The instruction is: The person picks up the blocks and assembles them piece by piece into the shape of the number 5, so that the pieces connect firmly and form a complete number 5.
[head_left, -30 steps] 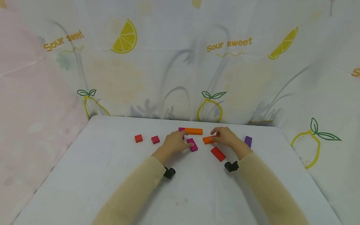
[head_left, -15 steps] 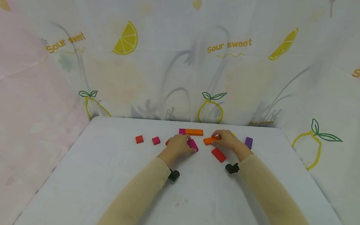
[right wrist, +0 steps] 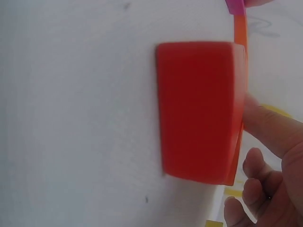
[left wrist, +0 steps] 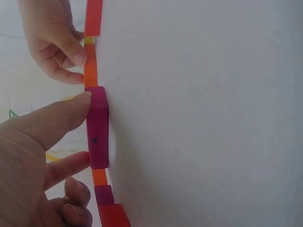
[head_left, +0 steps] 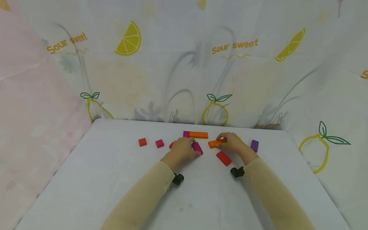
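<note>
My left hand (head_left: 181,149) pinches a magenta block (head_left: 197,148) between thumb and index finger. In the left wrist view the thumb lies at one end of that magenta block (left wrist: 98,132) and a fingertip near the other, with the remaining fingers curled beside it. To the right, my right hand (head_left: 231,142) grips the right end of an orange block (head_left: 214,144) with thumb and fingers. A red block (head_left: 223,158) lies just in front of the right hand; it hides most of the orange one in the right wrist view, where this red block (right wrist: 196,113) looms large.
Behind the hands, a long orange block (head_left: 198,134) lies against a small magenta one (head_left: 186,133). Leftward sit a red cube (head_left: 142,142) and a pinkish-red cube (head_left: 159,143). A purple block (head_left: 254,146) lies right of the right hand, and a yellow piece (head_left: 239,137) peeks out behind it.
My left hand has shifted slightly right and taken the magenta block between its fingers, uncovering part of a red block at its left. The right hand keeps its grip on the orange block, nearly still.
</note>
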Available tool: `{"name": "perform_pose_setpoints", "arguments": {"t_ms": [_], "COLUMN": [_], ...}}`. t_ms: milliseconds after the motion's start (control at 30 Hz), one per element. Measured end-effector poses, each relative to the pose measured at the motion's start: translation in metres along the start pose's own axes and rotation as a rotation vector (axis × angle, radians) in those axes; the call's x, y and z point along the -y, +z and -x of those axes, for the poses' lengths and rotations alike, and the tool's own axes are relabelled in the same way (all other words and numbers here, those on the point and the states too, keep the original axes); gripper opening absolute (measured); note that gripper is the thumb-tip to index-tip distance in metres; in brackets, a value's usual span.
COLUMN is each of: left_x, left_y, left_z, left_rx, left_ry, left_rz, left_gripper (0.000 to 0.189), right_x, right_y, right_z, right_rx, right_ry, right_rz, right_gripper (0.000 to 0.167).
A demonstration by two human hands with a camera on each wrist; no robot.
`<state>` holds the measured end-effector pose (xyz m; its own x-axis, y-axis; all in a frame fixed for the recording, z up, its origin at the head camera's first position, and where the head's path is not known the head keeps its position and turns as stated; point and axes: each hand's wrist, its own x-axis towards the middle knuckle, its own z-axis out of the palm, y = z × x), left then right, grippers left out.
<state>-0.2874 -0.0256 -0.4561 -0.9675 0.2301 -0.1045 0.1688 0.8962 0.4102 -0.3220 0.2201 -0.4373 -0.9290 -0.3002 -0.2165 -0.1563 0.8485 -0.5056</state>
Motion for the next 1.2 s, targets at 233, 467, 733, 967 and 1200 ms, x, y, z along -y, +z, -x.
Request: {"name": "perform_pose_setpoints", "arguments": {"t_ms": [233,467,733,967,1200], "left_x": [0.000,0.004,0.011,0.013,0.023], "left_y": [-0.003,-0.006,-0.005,-0.015,-0.017], "left_z": [0.002,0.006,0.007,0.008,-0.002], "left_rx": [-0.009,-0.007,-0.003,-0.036,-0.102], "left_ry": [0.015,0.012,0.033,0.022,-0.012], "left_rz": [-0.008,-0.022,-0.009,0.054,0.046], "left_gripper": [0.061,0.060,0.059,0.054,0.051], "right_x": [0.004,0.007,0.007,0.004,-0.005], "right_y": [0.001,0.003,-0.001,-0.010,-0.012], "right_z": [-0.001,0.000,0.004,0.004,0.000], "right_rx": [-0.017,-0.028,-0.017,-0.047,-0.107], "right_ry": [-0.042,-0.061,0.000,0.004,0.022], "right_rz": [0.025,0.053,-0.003,-0.017,0.003], "right_gripper": [0.028,0.028,0.032,0.034,0.031]}}
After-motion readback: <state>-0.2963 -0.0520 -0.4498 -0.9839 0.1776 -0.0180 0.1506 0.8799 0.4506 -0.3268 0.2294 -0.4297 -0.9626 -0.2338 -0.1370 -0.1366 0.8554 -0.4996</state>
